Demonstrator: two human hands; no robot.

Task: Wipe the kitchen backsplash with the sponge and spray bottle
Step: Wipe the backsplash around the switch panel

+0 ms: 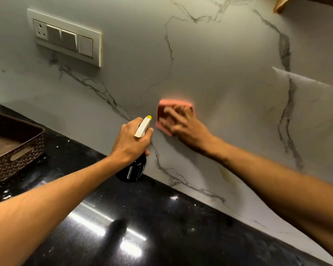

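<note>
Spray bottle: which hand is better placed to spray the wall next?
Left: the left hand grips the spray bottle, nozzle facing the backsplash; the right hand presses the sponge to it.

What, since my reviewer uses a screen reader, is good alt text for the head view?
A right hand presses a pink sponge against a white veined backsplash, while the left hand grips a black spray bottle beside it. A brown basket sits on the black counter at left.
</note>
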